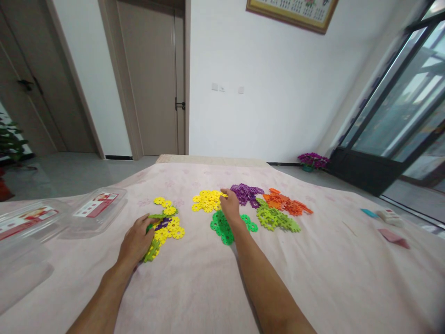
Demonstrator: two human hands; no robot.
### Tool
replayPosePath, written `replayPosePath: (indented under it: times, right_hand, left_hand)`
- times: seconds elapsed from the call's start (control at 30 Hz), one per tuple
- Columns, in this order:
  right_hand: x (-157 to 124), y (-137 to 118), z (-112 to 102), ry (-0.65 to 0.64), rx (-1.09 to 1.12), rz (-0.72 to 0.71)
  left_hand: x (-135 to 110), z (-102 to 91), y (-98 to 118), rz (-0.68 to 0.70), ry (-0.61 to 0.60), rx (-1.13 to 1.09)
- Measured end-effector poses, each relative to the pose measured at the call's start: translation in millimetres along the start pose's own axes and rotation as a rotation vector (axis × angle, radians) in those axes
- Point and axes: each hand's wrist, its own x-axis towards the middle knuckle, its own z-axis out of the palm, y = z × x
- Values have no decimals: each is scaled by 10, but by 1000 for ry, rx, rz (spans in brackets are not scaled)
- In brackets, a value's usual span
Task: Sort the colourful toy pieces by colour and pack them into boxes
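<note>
My left hand (139,235) is closed over the left edge of a cluster of plastic snowflake discs (174,227), mostly yellow, with light green and purple ones among them. Its fingertips curl round green pieces; part of the grip is hidden. My right hand (230,204) reaches between the yellow disc pile (206,201) and the purple disc pile (247,194). Its fingers are bent together at the yellow pile's right edge, and what they pinch is not visible. Under that wrist lies a dark green disc pile (222,227), partly covered by the forearm.
Light green discs (276,219) and orange discs (287,202) lie to the right. Clear plastic boxes (93,211) with red-and-white labels stand at left on the pink cloth (194,278). A white box (389,216), a blue piece (369,213) and a pink piece (393,238) lie far right.
</note>
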Motion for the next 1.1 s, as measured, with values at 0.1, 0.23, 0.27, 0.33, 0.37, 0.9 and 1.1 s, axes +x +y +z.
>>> replayPosePath:
  times: [0.1, 0.23, 0.27, 0.33, 0.37, 0.9, 1.1]
  right_hand:
    - [-248, -215, 350, -89, 44, -94]
    - [-616, -438, 646, -250, 80, -286]
    - [-688, -479, 678, -282, 82, -318]
    - [-791, -547, 704, -338, 90, -354]
    - [-822, -575, 705, -353, 102, -357]
    - [-681, -780, 578, -611, 686, 199]
    - [-307, -526, 84, -335, 565, 210]
  left_hand:
    - [-25, -5, 41, 8, 16, 29]
    - [-30, -29, 91, 89, -27, 8]
    - [-28, -33, 96, 97, -27, -1]
    - [-27, -39, 105, 93, -4, -33]
    - [-29, -45, 115, 93, 15, -69]
    - [-123, -260, 496, 16, -73, -569]
    - [-90, -202, 406, -33, 28, -512]
